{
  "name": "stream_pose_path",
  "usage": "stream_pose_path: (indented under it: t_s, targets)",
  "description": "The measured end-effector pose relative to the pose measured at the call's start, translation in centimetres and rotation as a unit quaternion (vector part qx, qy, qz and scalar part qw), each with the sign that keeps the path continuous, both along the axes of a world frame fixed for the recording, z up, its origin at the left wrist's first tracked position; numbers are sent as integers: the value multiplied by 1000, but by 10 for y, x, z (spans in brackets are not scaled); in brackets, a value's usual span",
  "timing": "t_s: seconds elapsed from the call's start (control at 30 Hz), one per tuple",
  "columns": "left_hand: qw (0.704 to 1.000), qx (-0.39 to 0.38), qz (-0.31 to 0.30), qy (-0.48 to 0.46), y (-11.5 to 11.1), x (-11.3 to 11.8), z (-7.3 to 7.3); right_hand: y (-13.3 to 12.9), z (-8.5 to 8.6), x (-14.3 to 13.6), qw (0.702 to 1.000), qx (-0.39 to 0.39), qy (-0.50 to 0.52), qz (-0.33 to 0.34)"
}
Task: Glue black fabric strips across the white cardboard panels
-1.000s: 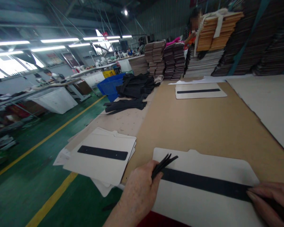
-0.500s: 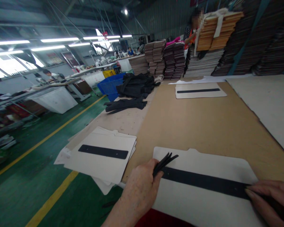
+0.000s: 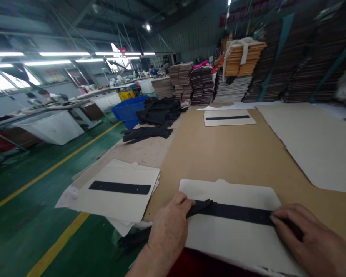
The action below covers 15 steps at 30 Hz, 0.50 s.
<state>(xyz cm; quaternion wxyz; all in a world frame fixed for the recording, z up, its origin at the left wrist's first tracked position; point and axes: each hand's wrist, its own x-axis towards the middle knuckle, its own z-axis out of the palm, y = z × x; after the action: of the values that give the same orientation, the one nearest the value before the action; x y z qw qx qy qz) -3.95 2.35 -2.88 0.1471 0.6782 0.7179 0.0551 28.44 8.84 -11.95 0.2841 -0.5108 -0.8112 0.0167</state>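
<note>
A cream board (image 3: pixel 227 234) with rounded corners and a small tab lies in front of me. A flat black strip (image 3: pixel 242 213) runs across it. My left hand (image 3: pixel 170 223) is closed around a bunch of black strips (image 3: pixel 200 207), whose tips rest over the left end of the flat strip; their tails (image 3: pixel 134 237) hang out behind the hand. At the strip's right end my right hand (image 3: pixel 308 231) is closed, with thumb and forefinger pinching that end. The right hand's other fingers are curled, and what is under them is hidden.
Left of me lies a stack of cream boards (image 3: pixel 112 204), its top one bearing a black strip (image 3: pixel 119 187). Another such board (image 3: pixel 229 121) lies farther back. Black strips are heaped (image 3: pixel 161 111) beside a blue bin (image 3: pixel 129 109). A large pale sheet (image 3: pixel 314 146) covers the right side.
The view has turned slightly right. The bunch in my left hand has tipped down from pointing upward onto the strip. My right hand still pinches the strip's right end.
</note>
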Motion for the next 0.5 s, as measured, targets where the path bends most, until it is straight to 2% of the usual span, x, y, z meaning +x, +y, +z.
stream_pose_path:
  t_s: [0.07, 0.17, 0.37, 0.5]
  targets:
    - [998, 0, -40, 46, -1, 0, 0, -2, 8, -4, 999, 19, -32, 18]
    - [989, -17, -93, 113, -4, 2, 2, -12, 22, -15, 995, 64, -78, 11]
    - [980, -60, -94, 168, -10, 6, 5, -35, 36, -26, 967, 101, -233, 26]
    - [981, -37, -99, 164, -10, 4, 2, -37, 48, -28, 952, 42, -301, 35]
